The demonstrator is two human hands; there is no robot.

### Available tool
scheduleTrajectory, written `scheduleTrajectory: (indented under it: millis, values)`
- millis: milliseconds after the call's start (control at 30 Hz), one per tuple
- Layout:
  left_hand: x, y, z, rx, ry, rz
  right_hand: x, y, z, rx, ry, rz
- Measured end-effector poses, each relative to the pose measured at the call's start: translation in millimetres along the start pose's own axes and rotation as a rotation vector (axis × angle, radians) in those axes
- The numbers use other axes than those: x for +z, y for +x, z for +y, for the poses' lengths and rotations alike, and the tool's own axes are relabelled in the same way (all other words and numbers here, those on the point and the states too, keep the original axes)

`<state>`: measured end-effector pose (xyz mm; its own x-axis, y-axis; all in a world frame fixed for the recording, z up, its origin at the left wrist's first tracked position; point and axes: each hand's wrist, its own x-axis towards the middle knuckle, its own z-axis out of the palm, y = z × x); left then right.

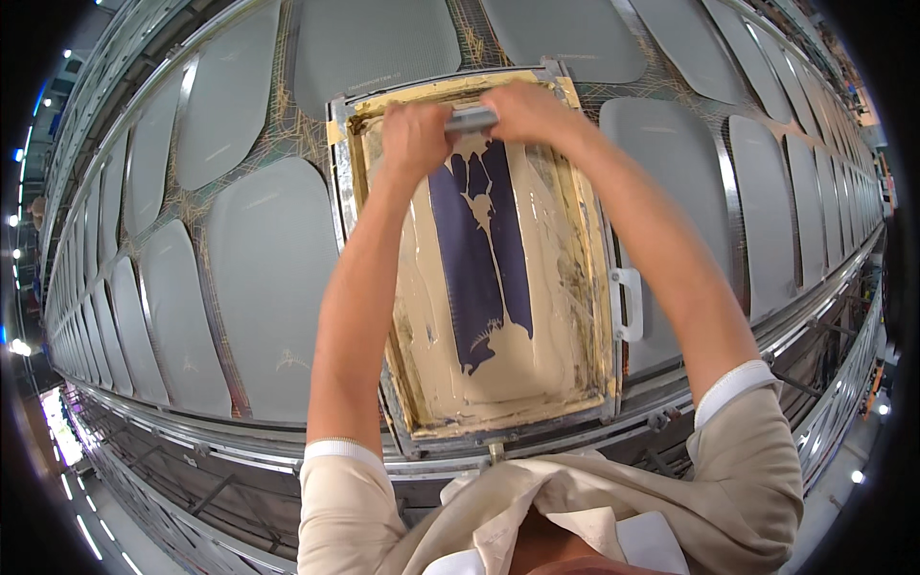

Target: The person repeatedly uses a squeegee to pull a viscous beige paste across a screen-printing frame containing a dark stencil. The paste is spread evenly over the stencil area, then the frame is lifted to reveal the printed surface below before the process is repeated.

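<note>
My left hand (pixel 415 132) and my right hand (pixel 517 115) both grip a grey bar-shaped squeegee (pixel 471 122) near the far end of a printing screen. The screen frame (pixel 606 398) is metal, edged with yellowish tape and smeared. Thick beige paste (pixel 508 379) covers much of its inside, around a dark navy middle area (pixel 460 268) with irregular beige streaks. The squeegee's lower edge and some fingertips are hidden. A white handle (pixel 628 305) sits on the frame's right side.
Rows of grey shaped panels (pixel 264 297) lie on a long table to both sides and beyond the screen, with yellowish strands between them. Metal rails (pixel 249 450) run along the table's near edge. Lit lamps and metal structures show at the rim of the view.
</note>
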<state>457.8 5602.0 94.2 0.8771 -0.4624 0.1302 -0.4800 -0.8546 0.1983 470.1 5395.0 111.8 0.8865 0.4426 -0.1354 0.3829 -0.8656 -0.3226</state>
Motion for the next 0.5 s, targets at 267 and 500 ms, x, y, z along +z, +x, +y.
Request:
scheduleTrajectory:
  millis: [267,500]
  values:
    - [9,58,-34,0.013,-0.061,-0.003,2,65,39,-0.083,0.072,-0.007]
    - [4,-23,10,-0.013,-0.07,-0.02,35,-15,2,-0.073,0.05,0.015]
